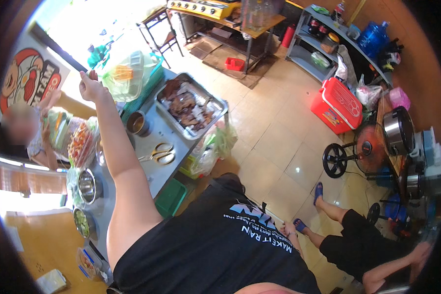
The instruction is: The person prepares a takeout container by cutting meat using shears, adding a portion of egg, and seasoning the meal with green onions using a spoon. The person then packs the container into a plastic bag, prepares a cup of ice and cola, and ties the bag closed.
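Note:
My left hand (92, 87) is raised with curled fingers at the end of my outstretched arm. Just beside it is a pale green plastic bag (114, 86) around a clear plastic container (134, 70); whether my fingers grip the bag is unclear. My right hand (289, 229), partly hidden by my black shirt, is closed on a thin white rod (273, 216). Below my left arm, the metal table (161, 128) bears gold-handled scissors (163, 153), a metal cup (137, 123) and a metal tray (213, 106) of cooked meat.
A person (35, 136) across the table reaches toward my left hand. Bagged chopped food (81, 143) and metal bowls (89, 186) line the far edge. On my right stand another person in black shorts (347, 235), a fan (367, 147) and a red cooler (336, 106).

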Action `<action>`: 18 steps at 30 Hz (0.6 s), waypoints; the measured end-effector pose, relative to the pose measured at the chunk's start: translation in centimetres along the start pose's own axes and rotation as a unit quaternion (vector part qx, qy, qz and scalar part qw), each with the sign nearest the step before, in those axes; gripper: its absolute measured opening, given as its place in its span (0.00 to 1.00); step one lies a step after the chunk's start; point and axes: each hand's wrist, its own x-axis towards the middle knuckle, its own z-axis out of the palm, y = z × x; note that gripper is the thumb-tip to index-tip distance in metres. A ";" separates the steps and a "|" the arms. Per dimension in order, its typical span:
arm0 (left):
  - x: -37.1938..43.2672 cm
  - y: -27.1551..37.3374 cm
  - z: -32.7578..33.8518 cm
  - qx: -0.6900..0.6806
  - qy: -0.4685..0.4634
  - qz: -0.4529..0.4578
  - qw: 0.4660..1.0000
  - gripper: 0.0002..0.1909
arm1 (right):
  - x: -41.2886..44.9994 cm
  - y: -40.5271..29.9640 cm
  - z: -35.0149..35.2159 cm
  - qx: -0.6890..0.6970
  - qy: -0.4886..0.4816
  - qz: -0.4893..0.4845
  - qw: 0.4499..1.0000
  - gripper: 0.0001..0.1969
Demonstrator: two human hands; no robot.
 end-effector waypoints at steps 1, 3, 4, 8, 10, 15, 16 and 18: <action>1.6 -3.2 0.1 0.026 -0.004 0.025 0.999 0.13 | 1.2 -3.1 -0.4 -0.011 0.000 -0.005 1.000 0.20; 1.1 -9.4 3.2 0.045 -0.013 0.041 0.998 0.14 | 3.5 -7.6 -1.4 -0.009 0.005 -0.008 1.000 0.19; 0.6 -11.1 3.9 0.103 0.003 0.026 0.994 0.14 | 4.4 -9.2 -2.0 0.005 0.021 -0.042 0.999 0.17; -0.5 -15.4 6.3 0.186 0.041 0.058 0.980 0.14 | 6.9 -16.4 -4.9 -0.003 0.033 -0.090 0.995 0.14; -0.3 -14.9 9.1 0.193 0.062 0.084 0.976 0.15 | 11.2 -19.6 -6.6 -0.054 0.065 -0.167 0.982 0.13; -3.5 -8.0 10.3 0.043 0.057 0.165 0.984 0.12 | 9.3 -32.4 -7.1 -0.171 0.065 -0.374 0.909 0.12; -4.9 -5.3 10.1 0.041 0.068 0.181 0.980 0.13 | 9.6 -35.9 -6.5 -0.159 0.052 -0.420 0.892 0.11; -6.2 0.7 6.8 0.047 0.074 0.207 0.974 0.12 | -0.9 -48.2 -1.4 -0.152 -0.035 -0.465 0.872 0.12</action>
